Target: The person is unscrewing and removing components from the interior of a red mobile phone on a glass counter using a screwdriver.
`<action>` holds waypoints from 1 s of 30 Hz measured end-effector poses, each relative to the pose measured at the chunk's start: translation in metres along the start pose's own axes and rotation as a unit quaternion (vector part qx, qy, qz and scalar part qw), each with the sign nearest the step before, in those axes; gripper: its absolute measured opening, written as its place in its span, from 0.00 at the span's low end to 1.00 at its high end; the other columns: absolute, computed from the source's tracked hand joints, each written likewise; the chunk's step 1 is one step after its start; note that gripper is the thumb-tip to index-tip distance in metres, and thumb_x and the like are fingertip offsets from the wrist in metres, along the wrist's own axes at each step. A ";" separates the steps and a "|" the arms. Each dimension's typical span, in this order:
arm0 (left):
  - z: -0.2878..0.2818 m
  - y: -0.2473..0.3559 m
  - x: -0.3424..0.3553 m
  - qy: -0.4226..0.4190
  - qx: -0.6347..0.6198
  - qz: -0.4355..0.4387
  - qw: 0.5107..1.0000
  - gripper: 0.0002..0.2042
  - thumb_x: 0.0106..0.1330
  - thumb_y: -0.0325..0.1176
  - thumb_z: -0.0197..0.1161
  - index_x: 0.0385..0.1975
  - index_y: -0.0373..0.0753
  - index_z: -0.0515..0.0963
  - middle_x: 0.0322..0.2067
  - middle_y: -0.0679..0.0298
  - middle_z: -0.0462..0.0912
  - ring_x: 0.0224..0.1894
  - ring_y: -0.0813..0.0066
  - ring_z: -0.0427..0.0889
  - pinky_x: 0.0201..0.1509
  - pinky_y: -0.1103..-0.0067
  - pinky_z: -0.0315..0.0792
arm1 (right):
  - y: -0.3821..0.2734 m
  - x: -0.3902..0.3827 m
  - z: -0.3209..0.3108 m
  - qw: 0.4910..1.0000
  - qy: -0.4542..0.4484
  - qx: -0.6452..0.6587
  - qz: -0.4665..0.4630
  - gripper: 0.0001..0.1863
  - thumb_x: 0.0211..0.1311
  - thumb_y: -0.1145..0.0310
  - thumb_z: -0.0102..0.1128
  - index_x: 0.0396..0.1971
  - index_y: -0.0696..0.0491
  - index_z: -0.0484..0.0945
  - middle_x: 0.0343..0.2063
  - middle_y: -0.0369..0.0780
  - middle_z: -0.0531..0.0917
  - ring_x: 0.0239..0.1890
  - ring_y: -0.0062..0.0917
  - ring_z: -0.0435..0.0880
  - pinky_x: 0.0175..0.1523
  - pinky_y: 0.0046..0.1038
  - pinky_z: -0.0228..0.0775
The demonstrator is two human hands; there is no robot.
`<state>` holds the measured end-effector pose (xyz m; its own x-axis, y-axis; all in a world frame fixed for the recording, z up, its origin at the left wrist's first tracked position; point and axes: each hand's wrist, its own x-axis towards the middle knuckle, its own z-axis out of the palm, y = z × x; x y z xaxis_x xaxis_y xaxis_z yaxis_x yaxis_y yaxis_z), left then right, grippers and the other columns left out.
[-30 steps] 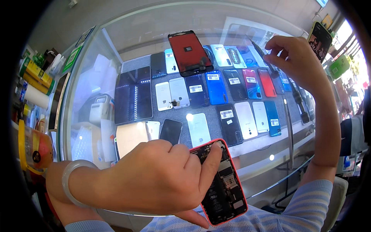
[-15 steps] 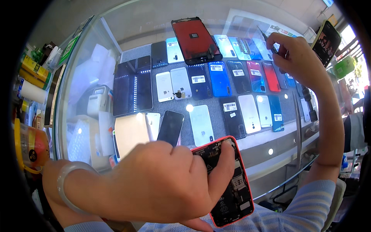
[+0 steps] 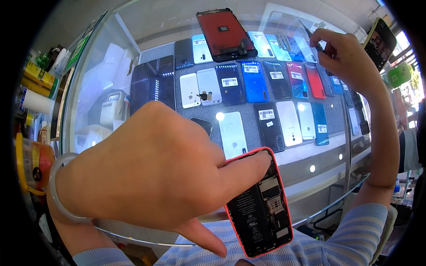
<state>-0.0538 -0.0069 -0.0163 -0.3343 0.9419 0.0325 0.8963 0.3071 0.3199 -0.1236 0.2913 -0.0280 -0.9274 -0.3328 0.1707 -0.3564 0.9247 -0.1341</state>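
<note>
My left hand (image 3: 151, 177), with a pale bangle on the wrist, grips an opened smartphone (image 3: 259, 208). Its red-pink frame holds a black battery, a card slot and small boards. The index finger lies over the upper end of the phone, while the thumb stretches out near its lower left side; the other fingers are hidden. At the upper right, my right hand (image 3: 339, 55) is closed around a slim screwdriver (image 3: 309, 33), its thin tip pointing up and left. Ahead, on the glass, rests a phone display panel (image 3: 222, 37), its red back facing up.
Several phones in rows lie under the glass counter (image 3: 306, 195); a white-backed phone (image 3: 234, 135) is nearest. A large dark tablet (image 3: 153, 80) lies at left. A lit smartphone (image 3: 380, 43) stands beyond my right hand. Tubs and packages, including an orange tub (image 3: 35, 164), crowd the left edge.
My left hand has shifted left and up in view, covering the pale box and most of a dark phone; more of the opened phone's battery shows. My right hand is slightly higher and farther right.
</note>
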 end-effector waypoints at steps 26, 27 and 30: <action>0.038 0.041 -0.008 0.069 0.124 -0.028 0.990 0.42 0.46 0.60 0.61 0.51 0.25 0.75 0.09 0.75 0.60 0.12 0.84 0.62 0.11 0.83 0.55 | -0.036 -0.026 -0.006 0.891 0.088 0.374 -0.242 0.22 0.77 0.59 0.38 0.54 0.63 0.70 0.28 0.44 0.81 0.27 0.22 0.80 0.31 0.20 0.70; 0.040 0.041 -0.008 0.071 0.127 -0.028 0.989 0.42 0.46 0.60 0.61 0.51 0.24 0.75 0.10 0.75 0.61 0.12 0.84 0.62 0.11 0.83 0.55 | -0.040 -0.026 -0.003 0.892 0.078 0.369 -0.248 0.23 0.77 0.59 0.37 0.54 0.64 0.70 0.28 0.44 0.81 0.27 0.21 0.80 0.31 0.20 0.70; 0.042 0.043 -0.007 0.070 0.136 -0.033 0.988 0.43 0.43 0.61 0.62 0.51 0.26 0.75 0.10 0.73 0.63 0.12 0.83 0.64 0.12 0.83 0.57 | -0.041 -0.026 0.005 0.893 0.076 0.359 -0.262 0.24 0.77 0.59 0.36 0.54 0.65 0.69 0.29 0.43 0.80 0.28 0.20 0.79 0.32 0.20 0.70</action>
<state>-0.0011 0.0054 -0.0422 -0.4150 0.8962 0.1568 0.9098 0.4108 0.0597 -0.0852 0.2607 -0.0320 -0.6061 -0.6042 0.5172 -0.7677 0.2745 -0.5790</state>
